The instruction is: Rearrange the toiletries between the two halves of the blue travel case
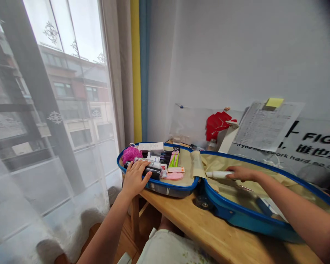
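Note:
A blue suitcase (pixel 178 192) lies unfolded on a wooden table, with beige lining in both halves. My left hand (pixel 136 178) rests over the near rim of the left half, fingers stretched across a black cylindrical bottle (pixel 154 172). Around it are a magenta bath puff (pixel 131 154), white boxes (pixel 151 147), green-and-pink packs (pixel 174 159) and a flat pink item (pixel 173 176). Over the right half, my right hand (pixel 241 173) is closed on a white tube (pixel 218 174), which points left. Below that forearm lies a blue-and-white box (pixel 271 208).
The wooden table (pixel 178 216) has its front edge close to my lap. Sheer curtains (pixel 71 146) hang at the left window. Behind the suitcase are a red paper item (pixel 217 125), a small bottle (pixel 212 144) and a printed sheet (pixel 266 126) against the wall.

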`<state>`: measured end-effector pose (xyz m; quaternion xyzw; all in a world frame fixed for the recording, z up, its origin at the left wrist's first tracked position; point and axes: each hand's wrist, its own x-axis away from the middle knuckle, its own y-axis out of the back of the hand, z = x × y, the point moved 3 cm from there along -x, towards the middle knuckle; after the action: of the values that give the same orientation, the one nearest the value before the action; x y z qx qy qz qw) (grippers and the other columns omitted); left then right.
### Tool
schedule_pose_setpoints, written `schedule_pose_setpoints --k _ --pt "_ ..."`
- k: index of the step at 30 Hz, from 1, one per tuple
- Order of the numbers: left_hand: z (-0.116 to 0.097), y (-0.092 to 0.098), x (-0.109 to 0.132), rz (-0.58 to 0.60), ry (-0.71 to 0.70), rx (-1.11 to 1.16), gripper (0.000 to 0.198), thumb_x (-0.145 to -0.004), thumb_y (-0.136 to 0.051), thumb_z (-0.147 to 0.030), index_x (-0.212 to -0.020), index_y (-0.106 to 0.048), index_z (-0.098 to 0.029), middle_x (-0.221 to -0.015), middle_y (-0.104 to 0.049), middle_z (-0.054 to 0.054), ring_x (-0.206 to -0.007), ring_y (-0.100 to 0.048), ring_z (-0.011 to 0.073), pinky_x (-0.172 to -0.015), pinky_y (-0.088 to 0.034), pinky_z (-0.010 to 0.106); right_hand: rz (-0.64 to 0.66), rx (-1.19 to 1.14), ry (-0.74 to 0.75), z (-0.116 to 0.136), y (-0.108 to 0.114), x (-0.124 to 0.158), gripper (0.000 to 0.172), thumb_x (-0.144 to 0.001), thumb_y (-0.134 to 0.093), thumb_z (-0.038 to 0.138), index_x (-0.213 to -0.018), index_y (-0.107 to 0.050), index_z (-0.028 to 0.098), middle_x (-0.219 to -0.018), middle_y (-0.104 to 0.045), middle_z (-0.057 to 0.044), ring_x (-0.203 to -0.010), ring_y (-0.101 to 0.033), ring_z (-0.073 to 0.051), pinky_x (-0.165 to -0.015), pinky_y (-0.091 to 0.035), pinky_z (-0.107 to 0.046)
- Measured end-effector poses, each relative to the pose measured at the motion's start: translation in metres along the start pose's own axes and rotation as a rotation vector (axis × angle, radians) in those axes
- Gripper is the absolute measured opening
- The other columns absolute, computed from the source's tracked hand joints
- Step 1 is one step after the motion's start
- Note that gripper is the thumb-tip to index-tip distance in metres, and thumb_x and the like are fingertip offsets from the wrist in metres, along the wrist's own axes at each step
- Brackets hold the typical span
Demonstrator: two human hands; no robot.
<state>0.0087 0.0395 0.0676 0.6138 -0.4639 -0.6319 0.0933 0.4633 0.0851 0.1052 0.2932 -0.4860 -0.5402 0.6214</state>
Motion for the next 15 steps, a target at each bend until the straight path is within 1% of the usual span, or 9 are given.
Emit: schedule_pose_setpoints --k 2,4,6,8,10,12,13,15 --pt "0.0 0.0 0.0 0.002 -0.001 0.001 0.038 -0.093 -0.036 -0.042 -0.122 -0.052 -0.023 -0.124 -0.059 0.006 -0.118 -0.05 0.0237 -0.104 -0.027 0.045 -0.027 -0.167 -0.085 -0.001 0.013 0.011 0.019 -0.068 -0.06 0.032 -0.082 -0.065 0.022 -0.082 -0.066 -0.015 -0.07 -0.062 -0.019 -0.06 -0.047 -0.032" --pt "-0.001 0.001 0.0 0.005 0.002 0.001 0.038 -0.093 -0.035 -0.042 -0.122 -0.052 -0.023 -0.124 -0.059 0.006 -0.118 -0.05 0.0234 -0.104 -0.027 0.045 -0.1 -0.249 -0.106 0.001 0.028 0.022 0.019 -0.074 -0.055 0.035 -0.084 -0.064 0.022 -0.093 -0.064 -0.019 -0.065 -0.06 -0.015 -0.058 -0.046 -0.031" --pt "-0.001 0.001 0.0 0.008 0.003 0.004 0.038 -0.093 -0.035 -0.042 -0.122 -0.052 -0.023 -0.125 -0.059 0.006 -0.118 -0.05 0.0232 -0.105 -0.027 0.044 -0.2 -0.316 -0.091 0.009 0.041 0.028 0.025 -0.08 -0.048 0.038 -0.092 -0.063 0.021 -0.106 -0.061 -0.022 -0.064 -0.06 -0.013 -0.059 -0.047 -0.03" --pt "-0.001 0.001 0.001 0.01 0.002 0.007 0.038 -0.093 -0.035 -0.042 -0.122 -0.052 -0.023 -0.125 -0.059 0.007 -0.118 -0.05 0.023 -0.105 -0.027 0.044 -0.281 -0.389 -0.06 0.024 0.049 0.028 0.034 -0.084 -0.04 0.039 -0.106 -0.059 0.02 -0.116 -0.057 -0.023 -0.066 -0.06 -0.012 -0.062 -0.049 -0.028" --pt "-0.001 0.0 0.001 0.008 0.001 0.011 0.039 -0.093 -0.035 -0.042 -0.123 -0.052 -0.023 -0.125 -0.058 0.007 -0.118 -0.05 0.0231 -0.105 -0.027 0.045 -0.317 -0.46 0.004 0.049 0.05 0.023 0.042 -0.087 -0.032 0.036 -0.122 -0.05 0.019 -0.121 -0.055 -0.021 -0.07 -0.061 -0.012 -0.066 -0.05 -0.027" --pt "-0.001 0.0 0.001 0.007 0.001 0.015 0.039 -0.093 -0.035 -0.041 -0.123 -0.052 -0.023 -0.125 -0.058 0.007 -0.118 -0.05 0.0231 -0.105 -0.027 0.045 -0.299 -0.517 0.1 0.085 0.043 0.015 0.046 -0.087 -0.032 0.032 -0.129 -0.044 0.017 -0.121 -0.056 -0.018 -0.074 -0.061 -0.013 -0.07 -0.052 -0.026" --pt "-0.001 0.0 0.001 0.006 0.001 0.016 0.039 -0.093 -0.035 -0.041 -0.123 -0.052 -0.023 -0.126 -0.058 0.007 -0.118 -0.05 0.0232 -0.105 -0.026 0.045 -0.272 -0.53 0.157 0.105 0.036 0.011 0.047 -0.085 -0.036 0.03 -0.13 -0.044 0.017 -0.121 -0.057 -0.016 -0.074 -0.061 -0.013 -0.07 -0.052 -0.026" --pt "-0.001 0.0 0.001 0.007 -0.003 0.016 0.039 -0.093 -0.036 -0.041 -0.123 -0.052 -0.023 -0.126 -0.058 0.007 -0.118 -0.05 0.0232 -0.105 -0.026 0.045 -0.207 -0.514 0.266 0.149 0.017 0.005 0.045 -0.08 -0.046 0.026 -0.124 -0.051 0.018 -0.116 -0.061 -0.011 -0.076 -0.061 -0.014 -0.07 -0.053 -0.026"
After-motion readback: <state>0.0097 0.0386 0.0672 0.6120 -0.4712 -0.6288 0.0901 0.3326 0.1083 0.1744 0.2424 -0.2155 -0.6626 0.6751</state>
